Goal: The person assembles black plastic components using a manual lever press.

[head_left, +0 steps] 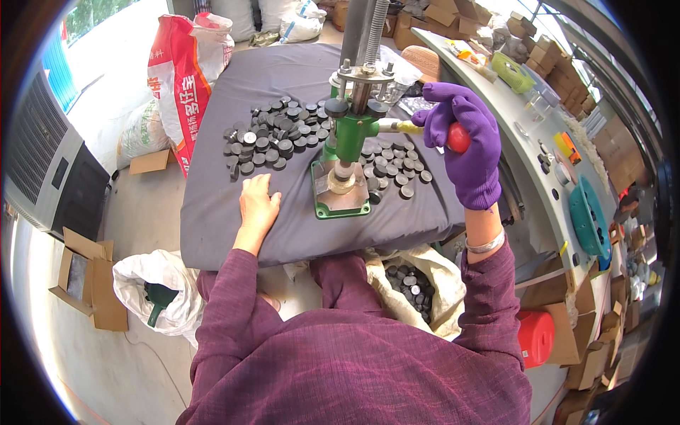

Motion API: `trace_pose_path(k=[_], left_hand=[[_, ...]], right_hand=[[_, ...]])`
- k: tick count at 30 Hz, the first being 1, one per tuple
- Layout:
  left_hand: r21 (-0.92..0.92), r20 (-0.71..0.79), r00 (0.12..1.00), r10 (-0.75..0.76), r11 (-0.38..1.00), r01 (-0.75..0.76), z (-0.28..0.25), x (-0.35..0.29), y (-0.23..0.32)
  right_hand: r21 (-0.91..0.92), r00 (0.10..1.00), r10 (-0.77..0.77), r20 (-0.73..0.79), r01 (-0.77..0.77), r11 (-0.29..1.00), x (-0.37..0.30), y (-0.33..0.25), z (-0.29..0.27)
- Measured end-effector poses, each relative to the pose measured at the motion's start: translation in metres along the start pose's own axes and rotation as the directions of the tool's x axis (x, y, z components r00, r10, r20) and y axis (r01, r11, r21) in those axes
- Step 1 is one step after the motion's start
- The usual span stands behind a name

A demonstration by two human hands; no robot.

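A green hand press [352, 138] stands on the cloth-covered table [290, 234] in front of me, its ram lowered over a round seat on the base plate. In a purple glove, my right hand [467, 145] is closed on the red ball knob [458, 139] of the press lever [400, 127], which sticks out to the right. My bare left hand [258, 208] rests on the cloth left of the base, fingers loosely apart and nothing visible in them. Just beyond its fingertips lies a heap of black round caps [265, 134]. More grey-topped caps [404, 166] are spread right of the press.
Between my knees and the right arm sits an open sack [446, 283] of caps. A white sack [134, 273] with a green scoop [161, 296] is at lower left. A long side table [517, 117] with a teal basket [589, 216] runs along the right. A red container [536, 338] stands below.
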State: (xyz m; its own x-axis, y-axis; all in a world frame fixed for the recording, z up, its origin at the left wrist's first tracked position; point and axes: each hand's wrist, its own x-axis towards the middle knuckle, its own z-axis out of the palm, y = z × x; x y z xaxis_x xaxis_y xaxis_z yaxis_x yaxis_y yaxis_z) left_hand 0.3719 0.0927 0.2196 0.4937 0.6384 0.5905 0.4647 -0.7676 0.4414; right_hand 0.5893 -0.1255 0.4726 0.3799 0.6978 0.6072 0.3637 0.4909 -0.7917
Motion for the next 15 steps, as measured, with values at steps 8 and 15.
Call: trace_pose_path(k=[8, 15], left_hand=[[-0.382, 0.03, 0.99, -0.136, 0.914, 0.138, 0.004, 0.012, 0.041], [-0.416, 0.154, 0.987, -0.053, 0.902, 0.114, 0.024, 0.026, 0.097]], right_hand=[[0.032, 0.999, -0.035, 0.018, 0.034, 0.999, 0.004, 0.005, 0.003], [0.04, 0.999, -0.041, 0.016, 0.04, 0.998, 0.001, 0.009, 0.002]])
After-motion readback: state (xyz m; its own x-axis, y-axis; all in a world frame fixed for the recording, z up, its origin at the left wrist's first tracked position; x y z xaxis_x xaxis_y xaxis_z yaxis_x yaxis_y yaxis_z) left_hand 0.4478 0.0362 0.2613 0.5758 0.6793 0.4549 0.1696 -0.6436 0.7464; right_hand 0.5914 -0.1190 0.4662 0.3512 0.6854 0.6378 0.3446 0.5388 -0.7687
